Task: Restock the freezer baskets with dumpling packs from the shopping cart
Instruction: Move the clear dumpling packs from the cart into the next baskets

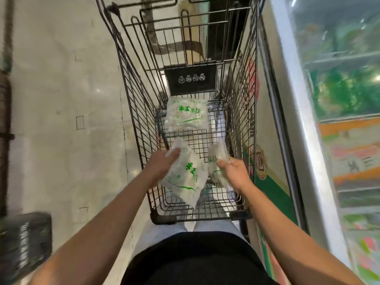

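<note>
One dumpling pack (182,175) is gripped by the left hand (159,164) and a second pack (216,161) by the right hand (234,171), while the freezer (337,99) lies at three o'clock, nearer the right.

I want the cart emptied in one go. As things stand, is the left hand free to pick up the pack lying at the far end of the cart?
Probably not yet. The left hand already holds a dumpling pack. The far pack lies uncovered on the cart floor with an open path, so reach looks fine once that hand is free.
</note>
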